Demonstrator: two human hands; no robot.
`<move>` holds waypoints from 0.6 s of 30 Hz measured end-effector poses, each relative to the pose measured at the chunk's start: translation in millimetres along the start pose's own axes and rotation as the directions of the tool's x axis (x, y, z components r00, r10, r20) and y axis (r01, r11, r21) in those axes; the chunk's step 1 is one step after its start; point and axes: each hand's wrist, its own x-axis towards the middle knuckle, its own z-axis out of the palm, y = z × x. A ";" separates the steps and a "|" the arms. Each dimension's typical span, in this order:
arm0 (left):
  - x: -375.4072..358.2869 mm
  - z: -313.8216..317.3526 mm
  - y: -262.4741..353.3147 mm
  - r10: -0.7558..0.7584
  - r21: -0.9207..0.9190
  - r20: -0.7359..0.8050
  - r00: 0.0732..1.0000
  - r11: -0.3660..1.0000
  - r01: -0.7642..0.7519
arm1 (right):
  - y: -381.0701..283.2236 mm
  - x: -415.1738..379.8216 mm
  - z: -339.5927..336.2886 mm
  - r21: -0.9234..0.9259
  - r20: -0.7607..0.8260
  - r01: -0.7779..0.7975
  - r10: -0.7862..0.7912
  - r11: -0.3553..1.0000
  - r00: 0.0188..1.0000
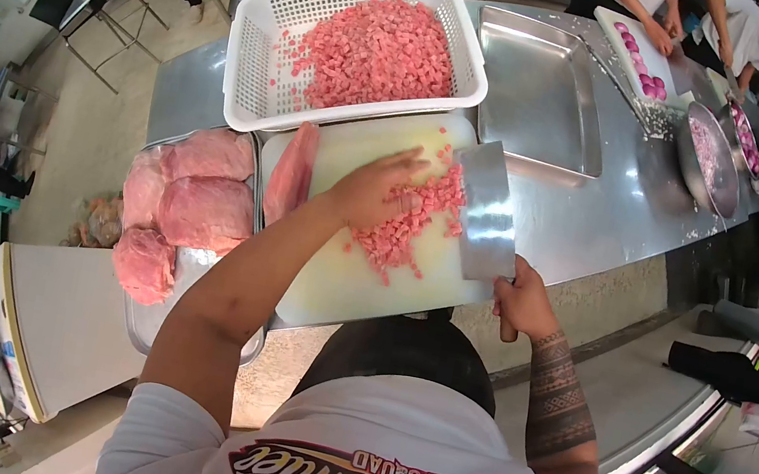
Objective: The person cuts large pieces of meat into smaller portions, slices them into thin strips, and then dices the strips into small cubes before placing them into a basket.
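Note:
My right hand (528, 302) grips the wooden handle of a broad cleaver (491, 218), its wide blade lying at the right edge of the white cutting board (331, 279). Against the blade's left side lies a loose pile of diced raw meat (407, 227). My left hand (378, 188) rests at the left of this pile, fingers stretched out and touching the cubes. A long strip of raw meat (292, 171) lies on the board's left side, partly behind my left forearm.
Beyond the board stands a white perforated basket (242, 86) holding more diced meat. Large meat pieces (207, 207) fill a metal tray at left. An steel tray (542, 93) sits at back right. Co-workers' hands (661, 35) are near red onions (638, 64) and a metal bowl (728, 192).

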 end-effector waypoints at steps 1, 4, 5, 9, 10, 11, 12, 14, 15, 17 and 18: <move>4.8 -2.3 -5.3 -0.031 0.030 -0.063 0.998 0.999 0.033 | 0.5 -5.5 3.7 -0.016 -0.014 -0.003 0.002 1.000 1.000; 28.7 -3.9 -17.5 -0.079 0.145 -0.059 0.995 0.986 0.087 | 4.2 -29.2 17.0 -0.036 -0.064 -0.013 0.011 0.999 0.998; 36.3 -2.6 -18.7 -0.078 0.169 -0.043 0.996 0.982 0.085 | 8.1 -38.0 22.2 -0.021 -0.087 -0.017 0.015 1.000 0.996; 81.0 9.6 -12.8 -0.097 0.241 -0.009 0.995 0.966 0.097 | 46.3 -68.7 41.5 0.176 -0.190 -0.048 0.082 0.983 0.978; 93.1 15.0 -15.0 -0.109 0.255 -0.007 0.994 0.961 0.107 | 54.1 -73.7 45.1 0.232 -0.211 -0.059 0.110 0.971 0.971; 102.6 23.0 -19.5 -0.067 0.281 0.028 0.997 0.958 0.056 | 62.1 -77.3 46.5 0.244 -0.178 -0.102 0.148 0.964 0.973; 104.6 28.6 -15.2 -0.028 0.276 0.098 0.995 0.961 0.000 | 65.1 -80.1 49.2 0.256 -0.188 -0.095 0.146 0.962 0.971; 101.0 39.3 -6.9 0.047 0.258 0.232 0.972 0.960 -0.108 | 69.1 -82.3 56.0 0.279 -0.201 -0.077 0.137 0.957 0.970; 91.9 44.4 -4.2 0.115 0.321 0.305 0.945 0.922 -0.216 | 70.8 -80.7 57.2 0.271 -0.211 -0.062 0.122 0.961 0.970; 62.1 28.4 27.8 0.080 0.192 0.406 0.910 0.966 -0.171 | 73.0 -74.8 58.6 0.258 -0.226 -0.040 0.101 0.965 0.969; 47.6 20.4 37.8 0.066 0.130 0.455 0.888 0.982 -0.139 | 71.8 -71.2 57.4 0.244 -0.215 -0.043 0.097 0.969 0.972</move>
